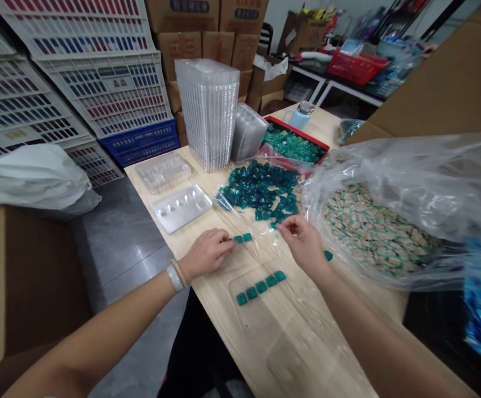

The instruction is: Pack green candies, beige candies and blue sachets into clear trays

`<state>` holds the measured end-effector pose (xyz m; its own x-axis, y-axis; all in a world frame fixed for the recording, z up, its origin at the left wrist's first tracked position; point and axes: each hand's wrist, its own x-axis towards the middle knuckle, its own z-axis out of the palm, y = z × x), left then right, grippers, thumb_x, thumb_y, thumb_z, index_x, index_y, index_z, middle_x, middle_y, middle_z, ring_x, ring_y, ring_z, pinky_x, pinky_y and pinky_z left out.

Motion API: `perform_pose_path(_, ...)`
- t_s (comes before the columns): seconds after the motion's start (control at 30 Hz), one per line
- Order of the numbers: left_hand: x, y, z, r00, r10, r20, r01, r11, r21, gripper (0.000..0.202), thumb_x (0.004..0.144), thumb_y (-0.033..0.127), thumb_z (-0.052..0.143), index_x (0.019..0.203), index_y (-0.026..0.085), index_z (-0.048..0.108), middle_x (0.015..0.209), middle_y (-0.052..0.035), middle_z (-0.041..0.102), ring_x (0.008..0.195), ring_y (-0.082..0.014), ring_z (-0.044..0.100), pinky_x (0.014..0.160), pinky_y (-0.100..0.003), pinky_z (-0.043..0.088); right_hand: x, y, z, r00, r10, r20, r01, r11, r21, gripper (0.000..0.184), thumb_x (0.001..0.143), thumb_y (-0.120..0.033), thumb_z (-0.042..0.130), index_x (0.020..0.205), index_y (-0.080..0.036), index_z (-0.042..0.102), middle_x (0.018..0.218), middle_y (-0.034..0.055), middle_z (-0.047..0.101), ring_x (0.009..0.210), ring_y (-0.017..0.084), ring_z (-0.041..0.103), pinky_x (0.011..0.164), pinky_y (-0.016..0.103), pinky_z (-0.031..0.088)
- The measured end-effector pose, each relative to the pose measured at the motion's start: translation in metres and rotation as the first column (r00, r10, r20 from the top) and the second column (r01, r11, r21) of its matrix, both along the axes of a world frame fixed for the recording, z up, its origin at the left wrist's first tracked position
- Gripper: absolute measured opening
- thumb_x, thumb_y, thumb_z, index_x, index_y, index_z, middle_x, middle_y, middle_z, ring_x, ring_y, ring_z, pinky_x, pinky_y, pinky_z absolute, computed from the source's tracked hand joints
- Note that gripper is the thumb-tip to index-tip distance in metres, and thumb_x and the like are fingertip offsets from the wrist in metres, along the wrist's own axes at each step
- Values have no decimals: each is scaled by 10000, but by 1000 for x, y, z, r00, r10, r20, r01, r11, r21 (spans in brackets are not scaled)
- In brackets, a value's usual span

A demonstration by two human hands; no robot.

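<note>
My right hand (300,237) is pinching what looks like a teal piece (274,225), small and blurred, at the near edge of the teal pile (260,187). My left hand (209,252) is curling over the left end of a short row (247,237); whether it is gripping, I cannot tell. Nearer me, a five-piece row (260,287) is lying in line. Light fingertips should be keeping each piece square without nudging its neighbours.

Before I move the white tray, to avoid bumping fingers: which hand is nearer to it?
Left: the left hand is close in front of the white tray, not touching it; the right hand is farther off, beside the green pile.
</note>
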<state>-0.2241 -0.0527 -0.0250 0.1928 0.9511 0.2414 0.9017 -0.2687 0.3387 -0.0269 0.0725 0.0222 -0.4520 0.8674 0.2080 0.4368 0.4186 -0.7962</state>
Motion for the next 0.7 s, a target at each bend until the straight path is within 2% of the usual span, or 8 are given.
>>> perform_pose_path(0.13, 14, 5, 5, 990, -39, -139, 29, 997, -71, 227, 844, 257, 390, 845, 204, 610, 804, -34, 526, 760, -153, 446, 679, -297, 338, -4, -10, -12, 995, 97, 18, -95, 993, -74, 211, 763, -320, 490, 609, -176, 484, 547, -30, 447, 513, 97, 421, 492, 222, 343)
perform_pose_path(0.3, 30, 17, 7, 979, 126, -159, -151, 977, -151, 177, 796, 312, 480, 818, 205, 620, 811, -39, 497, 806, -179, 443, 684, -310, 332, -3, -23, -24, 987, 159, 4, -158, 986, -44, 213, 787, -311, 468, 626, -175, 496, 582, -18, 463, 555, 101, 439, 535, 223, 356)
perform_pose_path(0.4, 37, 19, 10, 971, 188, -147, -214, 960, -183, 159, 786, 300, 490, 802, 211, 620, 827, -42, 482, 819, -184, 441, 686, -314, 333, 1, -25, -24, 987, 158, 4, -158, 987, -35, 195, 789, -294, 469, 636, -176, 501, 589, -14, 478, 559, 102, 446, 537, 221, 360)
perform_pose_path(0.53, 44, 21, 12, 966, 213, -149, -241, 949, -204, 168, 787, 264, 468, 741, 190, 611, 820, -50, 479, 815, -190, 442, 685, -318, 339, 4, -29, -22, 987, 158, -9, -158, 987, -17, 193, 788, -280, 470, 629, -176, 505, 592, -9, 486, 559, 102, 448, 538, 220, 366)
perform_pose_path(0.7, 44, 25, 11, 971, 181, -154, -208, 960, -187, 172, 762, 182, 436, 672, 150, 580, 782, -59, 499, 791, -187, 460, 698, -320, 357, 11, -34, -17, 990, 137, -30, -137, 991, 1, 198, 790, -289, 468, 632, -176, 509, 590, -9, 489, 556, 101, 452, 536, 218, 370)
